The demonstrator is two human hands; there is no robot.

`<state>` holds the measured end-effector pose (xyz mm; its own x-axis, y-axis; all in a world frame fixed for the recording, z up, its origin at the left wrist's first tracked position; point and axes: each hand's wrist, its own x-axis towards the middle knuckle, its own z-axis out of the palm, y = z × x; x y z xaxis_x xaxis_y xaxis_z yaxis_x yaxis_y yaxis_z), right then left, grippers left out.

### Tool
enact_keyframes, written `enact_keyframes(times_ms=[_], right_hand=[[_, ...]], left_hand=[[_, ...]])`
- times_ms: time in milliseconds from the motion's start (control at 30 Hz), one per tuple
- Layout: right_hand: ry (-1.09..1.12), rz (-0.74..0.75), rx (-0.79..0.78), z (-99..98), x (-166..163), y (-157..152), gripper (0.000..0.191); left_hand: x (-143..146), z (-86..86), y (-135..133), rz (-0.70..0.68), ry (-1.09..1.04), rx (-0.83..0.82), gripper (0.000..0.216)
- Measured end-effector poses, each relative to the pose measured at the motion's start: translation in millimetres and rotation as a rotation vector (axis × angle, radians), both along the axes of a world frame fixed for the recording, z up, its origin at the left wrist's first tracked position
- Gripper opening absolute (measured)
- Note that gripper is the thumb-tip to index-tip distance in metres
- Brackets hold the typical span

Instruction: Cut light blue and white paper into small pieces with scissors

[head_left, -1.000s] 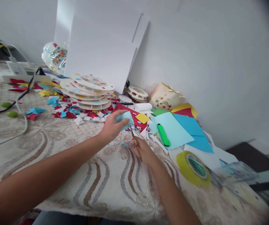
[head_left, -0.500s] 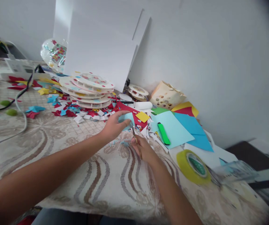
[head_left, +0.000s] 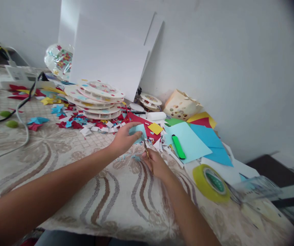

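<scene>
My left hand (head_left: pixel 122 140) pinches a small light blue piece of paper (head_left: pixel 137 131) just above the patterned tablecloth (head_left: pixel 67 177). My right hand (head_left: pixel 156 164) is closed on a pair of thin scissors (head_left: pixel 147 153), whose blades point up into the lower edge of that paper. Tiny blue paper scraps (head_left: pixel 134 158) lie on the cloth under the hands.
A stack of round white discs (head_left: pixel 97 99) stands behind, with red, blue and white paper bits around it. Coloured paper sheets (head_left: pixel 193 138), a green marker (head_left: pixel 179 146) and a yellow tape roll (head_left: pixel 210 182) lie to the right. Cables (head_left: pixel 21 112) run at left.
Both hands stay at the same spot; the scissors shift slightly against the blue paper. The view has barely moved.
</scene>
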<state>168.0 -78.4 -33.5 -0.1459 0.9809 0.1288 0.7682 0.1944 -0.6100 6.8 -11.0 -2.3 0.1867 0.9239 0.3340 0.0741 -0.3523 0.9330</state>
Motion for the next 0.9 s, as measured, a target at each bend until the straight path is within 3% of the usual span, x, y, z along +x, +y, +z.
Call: enact_keyframes(times_ms=[533, 900], right_hand=[[-0.018, -0.008, -0.048, 1.8, -1.4, 0.2, 0.041], [-0.007, -0.025, -0.031, 1.5, -1.7, 0.4, 0.039]], left_hand=[[-4.2, 5.4, 2.8, 0.012, 0.146, -0.006, 0.046], [-2.2, 2.1, 5.4, 0.000, 0.072, -0.048, 0.046]])
